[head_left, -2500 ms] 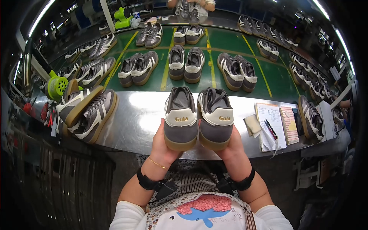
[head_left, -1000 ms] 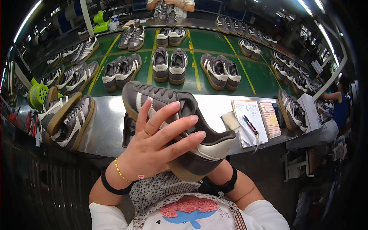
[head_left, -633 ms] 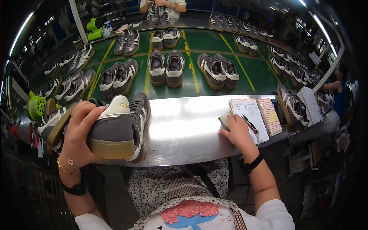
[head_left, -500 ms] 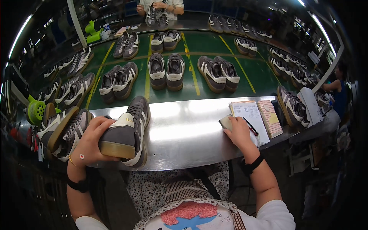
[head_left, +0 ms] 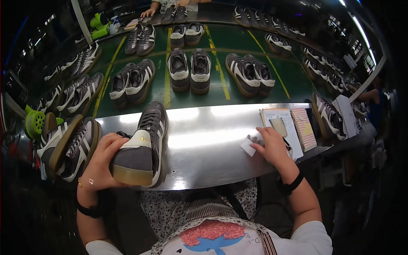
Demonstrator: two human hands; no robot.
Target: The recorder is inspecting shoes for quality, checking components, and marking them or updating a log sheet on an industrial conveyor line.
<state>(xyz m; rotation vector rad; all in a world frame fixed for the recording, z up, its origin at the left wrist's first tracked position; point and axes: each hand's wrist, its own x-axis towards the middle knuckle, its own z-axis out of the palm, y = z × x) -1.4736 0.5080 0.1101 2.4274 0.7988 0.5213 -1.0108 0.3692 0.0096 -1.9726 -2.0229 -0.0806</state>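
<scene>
My left hand (head_left: 101,163) is closed around a dark grey sneaker (head_left: 132,165), its white heel tab and gum sole facing me. Behind it on the metal table stands another such sneaker (head_left: 157,121), toe pointing away. My right hand (head_left: 275,148) is above the metal to the right, thumb and forefinger apart. Its thumb tip is at the edge of a small white square piece (head_left: 247,146); whether they touch is unclear. Beyond the fingers a beige block (head_left: 278,126) lies on an open notebook (head_left: 293,134). A dark pen (head_left: 288,146) is partly hidden by that hand.
A pink-patterned notepad (head_left: 303,127) and a sneaker (head_left: 327,117) are at the right. Two sneakers (head_left: 76,148) lean together at the left, by a green fan (head_left: 37,123). Pairs of sneakers (head_left: 189,70) cover the green belt (head_left: 157,95). Another person's hand (head_left: 148,12) shows across it.
The beige block has left my right hand and lies on the notebook. The white square piece now shows by my thumb. My left hand keeps the sneaker nearly in place.
</scene>
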